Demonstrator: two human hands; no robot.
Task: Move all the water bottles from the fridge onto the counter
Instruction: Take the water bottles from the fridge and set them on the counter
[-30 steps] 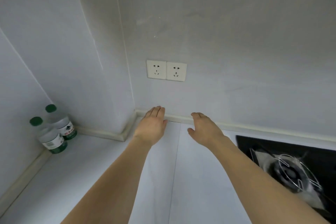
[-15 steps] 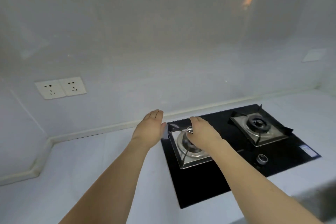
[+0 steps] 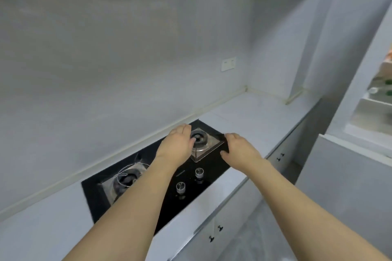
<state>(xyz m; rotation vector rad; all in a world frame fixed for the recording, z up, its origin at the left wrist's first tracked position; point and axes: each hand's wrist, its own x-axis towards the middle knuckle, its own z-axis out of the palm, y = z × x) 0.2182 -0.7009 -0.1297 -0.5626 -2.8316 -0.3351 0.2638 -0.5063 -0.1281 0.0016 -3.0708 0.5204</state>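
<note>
Hands are reaching out empty over the black glass gas hob (image 3: 191, 188) set in the pale grey counter (image 3: 254, 121): the left hand (image 3: 176, 147) is hovering flat with fingers straight and together, the right hand (image 3: 238, 150) is hanging relaxed, fingers loosely bent. Far right, the white open fridge (image 3: 373, 108) is showing blurred shelves; green-capped shapes there may be water bottles, though I cannot tell.

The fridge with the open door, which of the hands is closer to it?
The right hand. It is out over the stove's right edge, on the side toward the fridge. The left hand is farther left, over the burner.
</note>
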